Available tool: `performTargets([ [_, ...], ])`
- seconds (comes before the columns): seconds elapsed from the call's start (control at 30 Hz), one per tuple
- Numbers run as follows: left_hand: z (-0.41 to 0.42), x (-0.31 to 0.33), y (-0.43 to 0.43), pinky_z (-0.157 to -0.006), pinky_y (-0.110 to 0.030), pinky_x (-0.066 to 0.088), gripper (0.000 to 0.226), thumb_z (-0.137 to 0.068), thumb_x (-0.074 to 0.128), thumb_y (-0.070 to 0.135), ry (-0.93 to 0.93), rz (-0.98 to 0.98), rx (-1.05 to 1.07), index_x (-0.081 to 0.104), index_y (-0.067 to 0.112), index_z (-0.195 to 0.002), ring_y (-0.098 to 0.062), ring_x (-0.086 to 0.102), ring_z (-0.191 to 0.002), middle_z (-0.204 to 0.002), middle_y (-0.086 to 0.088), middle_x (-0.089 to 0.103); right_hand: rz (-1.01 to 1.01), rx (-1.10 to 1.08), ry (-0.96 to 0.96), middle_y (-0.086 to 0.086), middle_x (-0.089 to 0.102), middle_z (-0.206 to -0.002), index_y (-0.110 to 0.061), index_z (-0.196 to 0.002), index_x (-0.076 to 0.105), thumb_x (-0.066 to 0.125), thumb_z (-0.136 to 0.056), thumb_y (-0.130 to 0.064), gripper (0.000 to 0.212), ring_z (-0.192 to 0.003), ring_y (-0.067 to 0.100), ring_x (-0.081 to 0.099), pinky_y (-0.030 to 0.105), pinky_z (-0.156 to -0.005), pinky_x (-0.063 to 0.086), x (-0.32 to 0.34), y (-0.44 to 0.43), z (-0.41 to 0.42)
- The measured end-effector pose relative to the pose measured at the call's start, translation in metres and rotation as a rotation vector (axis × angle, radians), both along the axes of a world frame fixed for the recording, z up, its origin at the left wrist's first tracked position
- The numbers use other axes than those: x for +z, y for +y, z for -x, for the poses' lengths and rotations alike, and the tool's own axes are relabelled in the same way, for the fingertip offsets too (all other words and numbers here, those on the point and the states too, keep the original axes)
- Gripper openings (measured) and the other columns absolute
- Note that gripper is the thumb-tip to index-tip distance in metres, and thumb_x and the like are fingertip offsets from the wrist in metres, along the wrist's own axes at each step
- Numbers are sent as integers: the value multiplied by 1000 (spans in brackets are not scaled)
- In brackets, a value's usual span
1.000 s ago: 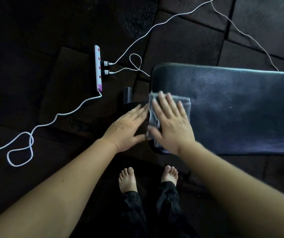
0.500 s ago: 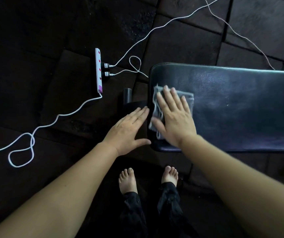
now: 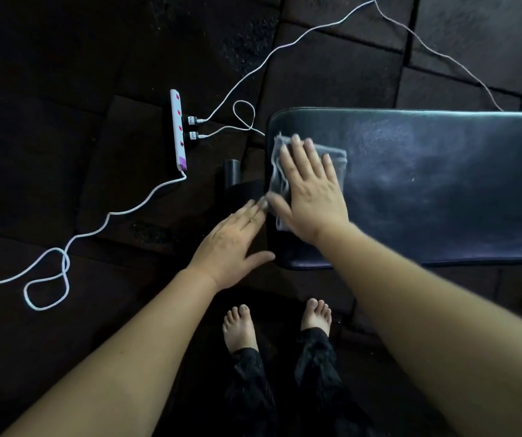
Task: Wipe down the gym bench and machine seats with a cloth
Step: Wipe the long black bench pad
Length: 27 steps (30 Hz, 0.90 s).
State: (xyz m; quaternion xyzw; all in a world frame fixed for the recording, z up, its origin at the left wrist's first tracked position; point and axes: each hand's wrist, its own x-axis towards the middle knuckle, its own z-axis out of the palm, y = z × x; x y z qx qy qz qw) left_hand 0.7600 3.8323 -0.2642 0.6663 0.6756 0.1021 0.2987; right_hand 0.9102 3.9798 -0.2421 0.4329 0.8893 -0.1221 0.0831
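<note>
A black padded gym bench (image 3: 426, 190) runs from the middle of the view to the right edge. A folded grey cloth (image 3: 277, 175) lies on the pad's left end. My right hand (image 3: 310, 190) presses flat on the cloth with straight, spread fingers and covers most of it. My left hand (image 3: 234, 244) is flat with straight fingers, held against the bench's left end, thumb near the pad's front corner. Streaks show on the pad to the right of the cloth.
A white power strip (image 3: 178, 129) with two plugs lies on the dark rubber floor tiles left of the bench. Its white cable (image 3: 64, 247) loops toward the left edge. Thin white wires (image 3: 284, 47) run to the back. A black bench foot (image 3: 232, 171) sticks out. My bare feet (image 3: 240, 326) stand below.
My right hand has slid the cloth away from me along the pad's left end. My left hand has stayed by the bench end.
</note>
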Motion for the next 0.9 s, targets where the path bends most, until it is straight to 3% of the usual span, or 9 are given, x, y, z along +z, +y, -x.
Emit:
performTargets([
  [0.13,-4,2,-2,-129,-31,13,95,-98,65,41,3,43,6,3,24,-167,-6,0,-159,-174,10,3,75,28,37,1,-13,-173,-17,-166,-1,33,-96,-71,94,-158,17,-18,44,-129,-4,3,-58,-43],
  [0.23,-4,5,2,-127,-30,12,94,-98,63,44,22,56,24,3,24,-167,-5,0,-159,-174,10,5,83,-3,101,-2,-5,-173,-19,-166,8,39,-99,-64,86,-159,16,-11,42,-129,-2,-2,-58,-43],
  [0.37,-1,19,10,-128,-33,17,92,-97,65,50,34,116,47,8,28,-167,-6,4,-159,-173,12,13,145,-67,254,4,24,-170,-14,-159,36,54,-103,-29,61,-159,23,14,48,-129,14,2,-49,-35],
  [0.43,0,34,14,-128,-38,22,90,-97,65,50,53,175,52,12,30,-166,-7,6,-159,-173,13,15,213,-111,298,5,34,-166,-12,-155,45,58,-102,-14,54,-157,24,23,44,-128,21,19,-45,-31],
  [0.5,1,59,23,-127,-40,24,88,-97,65,51,91,226,34,16,30,-166,-8,8,-159,-172,13,16,280,-191,279,2,42,-162,-14,-153,47,56,-104,-14,50,-150,22,37,32,-120,28,49,-34,-29],
  [0.6,0,110,40,-125,-41,27,84,-96,66,52,145,270,-15,24,27,-164,-13,14,-158,-170,9,25,333,-283,237,6,58,-146,-19,-150,51,54,-104,-23,46,-128,33,57,37,-106,41,105,-20,-35],
  [0.7,-5,174,56,-120,-45,35,80,-93,68,55,205,290,-83,35,25,-160,-19,28,-152,-162,4,40,315,-362,243,12,68,-130,-18,-145,54,55,-103,-27,43,-120,36,61,39,-100,45,171,-10,-49],
  [0.9,-33,274,71,-114,-45,40,75,-90,67,60,288,251,-216,45,26,-154,-24,38,-143,-153,2,48,259,-520,270,3,77,-104,-23,-128,61,54,-102,-25,27,-108,31,66,35,-87,49,279,-10,-99],
])
